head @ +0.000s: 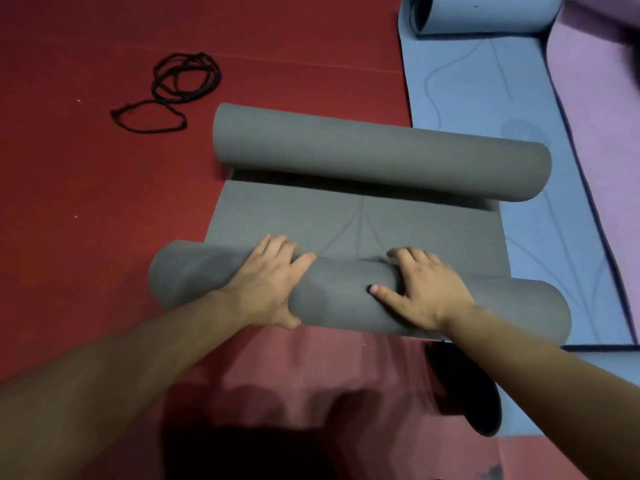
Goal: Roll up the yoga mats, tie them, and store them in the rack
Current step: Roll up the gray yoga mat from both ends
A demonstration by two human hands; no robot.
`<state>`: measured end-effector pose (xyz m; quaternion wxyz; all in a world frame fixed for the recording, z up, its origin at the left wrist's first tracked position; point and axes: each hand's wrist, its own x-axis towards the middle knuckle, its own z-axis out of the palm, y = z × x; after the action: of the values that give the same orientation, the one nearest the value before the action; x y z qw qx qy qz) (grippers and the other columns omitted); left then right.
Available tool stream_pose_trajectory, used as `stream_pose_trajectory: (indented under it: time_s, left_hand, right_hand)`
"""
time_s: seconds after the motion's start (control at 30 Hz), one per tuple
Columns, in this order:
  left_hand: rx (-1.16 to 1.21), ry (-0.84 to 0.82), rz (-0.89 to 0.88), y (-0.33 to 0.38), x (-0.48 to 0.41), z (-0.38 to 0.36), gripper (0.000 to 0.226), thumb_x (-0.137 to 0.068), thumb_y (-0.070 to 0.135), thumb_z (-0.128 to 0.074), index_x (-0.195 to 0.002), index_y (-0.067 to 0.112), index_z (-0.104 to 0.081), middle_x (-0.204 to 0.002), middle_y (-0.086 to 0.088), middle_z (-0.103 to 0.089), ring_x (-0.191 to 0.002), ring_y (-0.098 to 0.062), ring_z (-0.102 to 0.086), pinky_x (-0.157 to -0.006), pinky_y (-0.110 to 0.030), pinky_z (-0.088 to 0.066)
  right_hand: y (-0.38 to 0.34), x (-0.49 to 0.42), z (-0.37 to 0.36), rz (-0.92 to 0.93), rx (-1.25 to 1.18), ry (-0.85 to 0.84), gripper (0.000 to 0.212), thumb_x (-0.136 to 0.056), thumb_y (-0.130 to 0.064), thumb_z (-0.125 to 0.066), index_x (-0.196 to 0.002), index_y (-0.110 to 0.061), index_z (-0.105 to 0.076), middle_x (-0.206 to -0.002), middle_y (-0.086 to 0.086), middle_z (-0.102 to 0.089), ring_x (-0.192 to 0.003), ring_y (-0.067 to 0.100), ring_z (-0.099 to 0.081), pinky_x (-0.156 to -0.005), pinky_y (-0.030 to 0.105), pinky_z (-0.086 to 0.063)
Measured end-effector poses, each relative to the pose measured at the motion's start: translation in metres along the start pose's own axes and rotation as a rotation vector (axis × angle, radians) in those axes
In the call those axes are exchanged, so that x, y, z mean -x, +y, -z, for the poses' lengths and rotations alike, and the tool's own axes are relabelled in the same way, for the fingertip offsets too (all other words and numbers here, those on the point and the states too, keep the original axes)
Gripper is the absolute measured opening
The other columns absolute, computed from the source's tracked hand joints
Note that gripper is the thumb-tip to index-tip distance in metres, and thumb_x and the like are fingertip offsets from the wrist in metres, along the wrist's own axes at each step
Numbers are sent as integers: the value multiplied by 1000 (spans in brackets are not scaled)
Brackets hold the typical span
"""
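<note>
Grey foam yoga mat [346, 296] is gripped by left hand [273, 282] and right hand [427, 289], fingers curled over its roll, thin black cord [156, 87] coiled beyond the left.

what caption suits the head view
Left hand and right hand grip a half-rolled grey yoga mat on red floor, black cord nearby.
</note>
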<state>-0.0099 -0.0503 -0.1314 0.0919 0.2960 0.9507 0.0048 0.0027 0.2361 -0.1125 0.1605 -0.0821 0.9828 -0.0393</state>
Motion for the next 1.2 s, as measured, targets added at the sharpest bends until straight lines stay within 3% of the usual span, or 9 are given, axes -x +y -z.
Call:
stream_pose_trajectory:
  time_s: [0.23,0.33,0.5,0.67,0.8,0.93,1.0,1.13,1.2]
  left_hand:
    - [-73,41,94,24,18,-8,120,-40,55,-83,-143,5,-45,-126,-26,-53,-119,-44,-51,-112,-60,-32]
    - [-159,-8,85,20,13,-8,134,-30,55,-92,-145,5,-43,-132,-28,-51,-121,-46,-50,-109,-59,-36]
    - [-155,-82,-6,5,-5,14,115,-43,58,-86,-139,10,-45,-113,-14,-58,-98,-31,-56,-85,-40,-50]
    - [-84,-229,-59,13,-7,23,109,-58,61,-78,-146,20,-31,-123,-2,-51,-115,-22,-50,-98,-35,-44]
    - [-4,-283,-31,6,-19,27,108,-54,63,-78,-144,22,-34,-121,-2,-53,-111,-22,-50,-98,-35,-43]
    - [-31,-222,32,11,-7,20,121,-55,64,-77,-152,20,-19,-135,-8,-45,-124,-27,-44,-110,-42,-33]
    - [-73,-129,88,22,11,12,119,-53,62,-80,-150,18,-27,-144,-20,-37,-133,-35,-38,-117,-57,-22]
    - [-121,-43,130,37,35,-13,133,-30,58,-92,-144,11,-43,-130,-26,-48,-120,-42,-48,-106,-67,-33]
    - [-129,8,92,31,30,-15,131,-27,57,-92,-140,11,-44,-124,-23,-52,-110,-39,-52,-100,-59,-43]
  right_hand:
    - [8,1,0,17,27,-40,109,-45,-96,-52,-127,-25,-44,-121,0,-51,-116,24,-53,-101,39,-41]
    - [9,-3,3,18,14,-51,109,-46,-98,-43,-127,-24,-45,-120,3,-55,-115,26,-56,-102,39,-42]
    - [11,-8,10,5,-19,-87,105,-53,-94,-47,-127,-20,-43,-127,4,-59,-116,25,-58,-97,37,-44]
    - [19,8,7,-31,-19,-156,100,-57,-99,-33,-123,-24,-49,-125,2,-60,-117,24,-56,-97,37,-43]
    - [17,9,11,-44,7,-122,127,-48,-106,-6,-135,-26,-51,-144,5,-46,-136,26,-42,-115,40,-30]
    - [13,4,17,-138,-83,-250,105,-64,-96,-32,-145,-29,-43,-166,12,6,-153,35,4,-124,47,-13]
    - [13,3,19,-151,-101,-266,95,-70,-91,-36,-144,-32,-45,-166,10,13,-152,35,10,-123,50,-15]
    - [12,8,14,-148,-53,-271,97,-71,-92,-34,-146,-31,-41,-167,8,7,-153,34,4,-120,50,-20]
    - [13,7,11,-145,-31,-222,113,-60,-100,-27,-147,-29,-36,-162,11,-21,-149,33,-20,-117,47,-27]
